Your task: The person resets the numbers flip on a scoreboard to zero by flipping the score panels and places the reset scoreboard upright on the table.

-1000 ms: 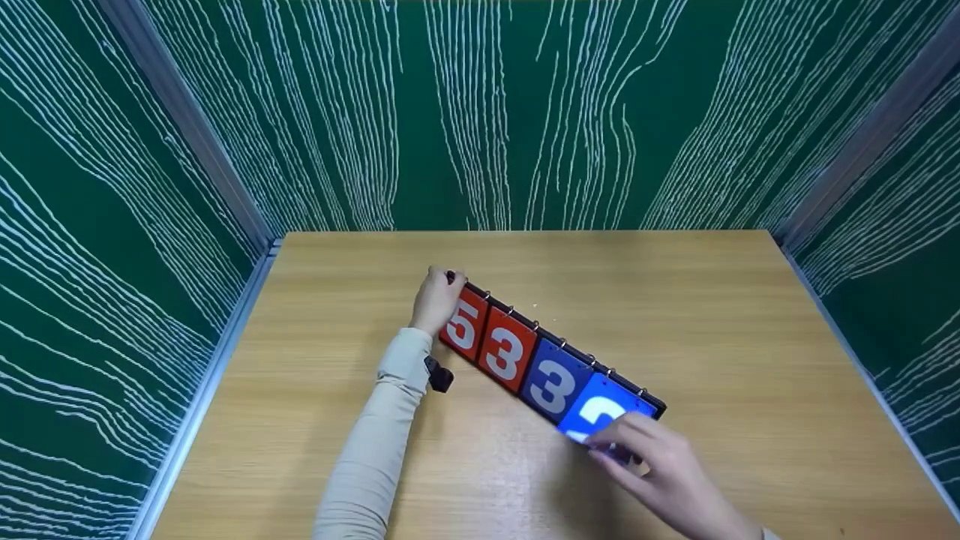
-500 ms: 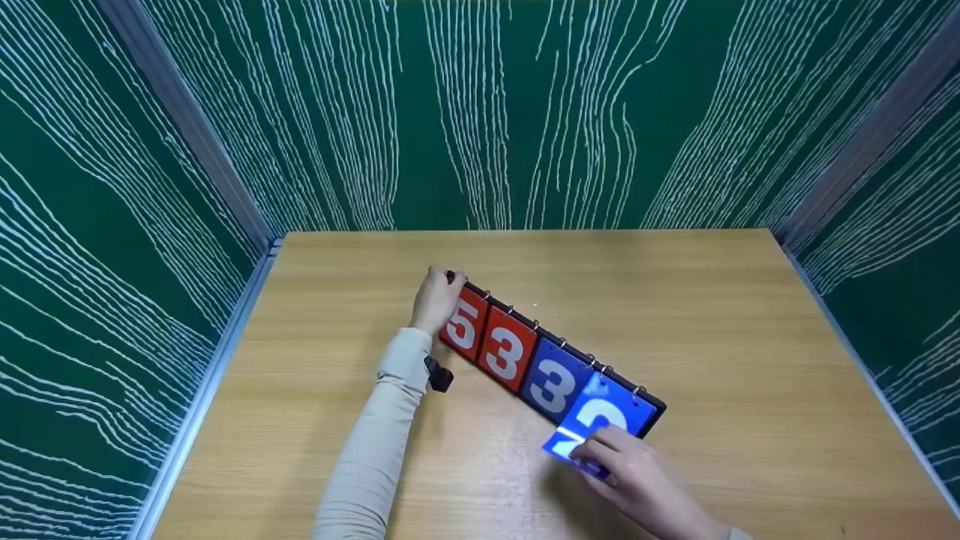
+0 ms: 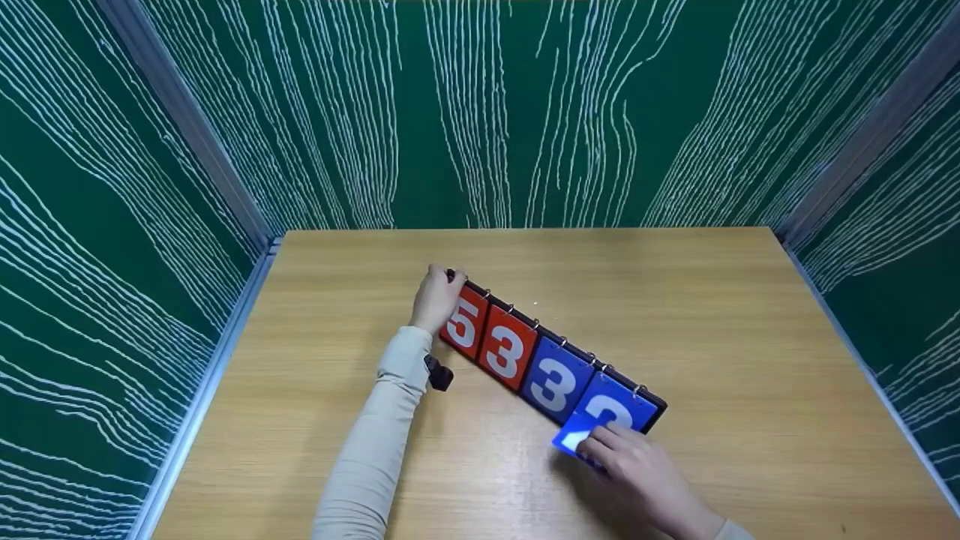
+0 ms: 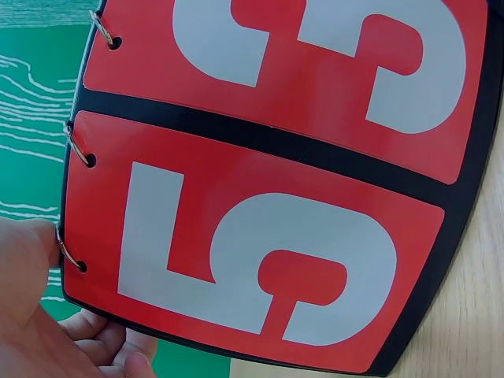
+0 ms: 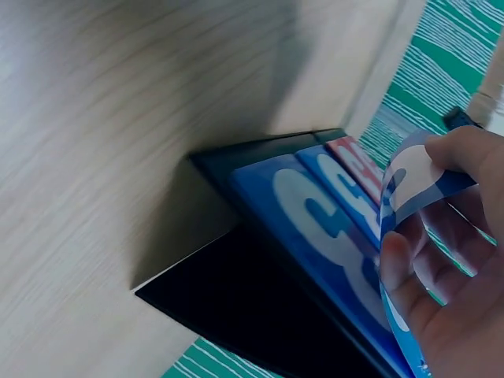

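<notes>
A tabletop flip scoreboard (image 3: 555,379) stands aslant on the table, its black frame bearing red cards 5 and 3 and blue cards on metal rings. My left hand (image 3: 435,300) grips the upper corner at its far left end, thumb on top and fingers curled behind, as the left wrist view shows beside the red 5 card (image 4: 181,236). At the near right end my right hand (image 3: 637,469) pinches the lower edge of the last blue number card (image 5: 417,177) between thumb and fingers. That card bends away from the board; a blue 3 card (image 5: 315,213) shows beneath it.
The scoreboard rests on a light wooden table (image 3: 337,277). Green walls (image 3: 420,150) with white wavy lines rise at the back and both sides, with grey metal posts (image 3: 187,112) at the corners. A small black device (image 3: 439,375) sits at the left wrist.
My right hand has closed its fingers on the lower edge of the last blue card and pulled that edge outward, bending it. The left hand and the scoreboard have stayed put.
</notes>
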A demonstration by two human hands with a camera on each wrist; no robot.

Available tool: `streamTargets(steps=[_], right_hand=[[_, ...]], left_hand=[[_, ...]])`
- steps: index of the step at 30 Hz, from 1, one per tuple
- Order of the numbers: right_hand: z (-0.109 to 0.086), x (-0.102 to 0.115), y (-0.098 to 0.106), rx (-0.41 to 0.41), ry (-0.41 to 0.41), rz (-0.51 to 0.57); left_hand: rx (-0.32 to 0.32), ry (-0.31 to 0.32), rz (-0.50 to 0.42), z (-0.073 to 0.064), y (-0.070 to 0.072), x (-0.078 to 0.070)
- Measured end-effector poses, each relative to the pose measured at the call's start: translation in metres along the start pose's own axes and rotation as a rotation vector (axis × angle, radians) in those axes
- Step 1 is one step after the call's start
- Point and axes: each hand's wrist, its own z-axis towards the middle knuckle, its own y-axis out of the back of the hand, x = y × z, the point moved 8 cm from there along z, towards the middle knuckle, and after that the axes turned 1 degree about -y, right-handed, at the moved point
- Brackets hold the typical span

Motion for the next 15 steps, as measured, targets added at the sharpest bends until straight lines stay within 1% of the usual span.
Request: streamTargets(steps=[3,4,6,11,13,15], right_hand=[[-0.002,-0.001,-0.005,0.067,0.007,-0.040],[-0.002,-0.002,-0.007,0.079,0.011,-0.053],[-0.002,-0.002,-0.008,0.080,0.027,-0.084],[-0.001,-0.003,-0.013,0.051,0.060,-0.162],[-0.002,-0.004,-0.017,0.071,0.064,-0.188],[-0.002,-0.005,-0.021,0.108,0.059,-0.206]], left_hand=[[-0.013,-0.015,0.033,0.001,0.001,-0.002],[-0.009,-0.009,0.028,0.001,0.000,-0.001],[-0.002,0.007,0.013,0.001,0.000,0.000],[0.014,0.038,-0.008,0.001,-0.001,0.001],[0.015,0.034,-0.002,0.002,-0.001,0.001],[0.012,0.028,0.007,0.002,-0.001,0.002]])
